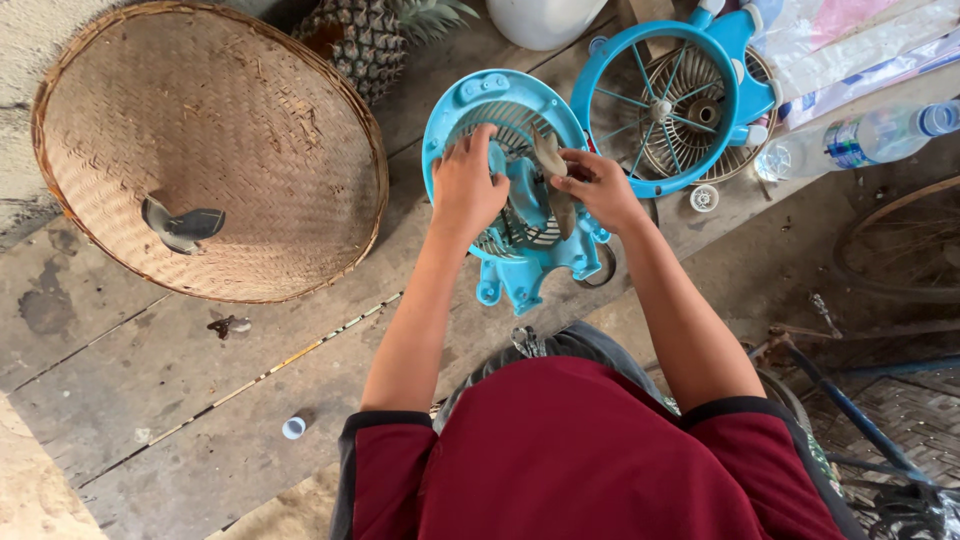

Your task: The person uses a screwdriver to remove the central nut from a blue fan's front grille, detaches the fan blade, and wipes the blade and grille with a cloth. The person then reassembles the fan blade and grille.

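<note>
A blue plastic fan body (520,250) with a round grille stands tilted on the wooden floor in front of me. My left hand (466,188) grips its left side, fingers curled over the grille rim. My right hand (598,185) holds a dusty grey fan blade (553,175) against the middle of the fan. A second blue fan guard (660,105) with thin spokes lies flat just beyond, over a metal wire grille.
A large woven bamboo tray (210,150) lies at the left with a small grey fan blade (180,225) on it. A pineapple (375,35), a white container (545,20), a plastic water bottle (860,140), a small white cap (293,428) and a blue metal frame (850,410) surround me.
</note>
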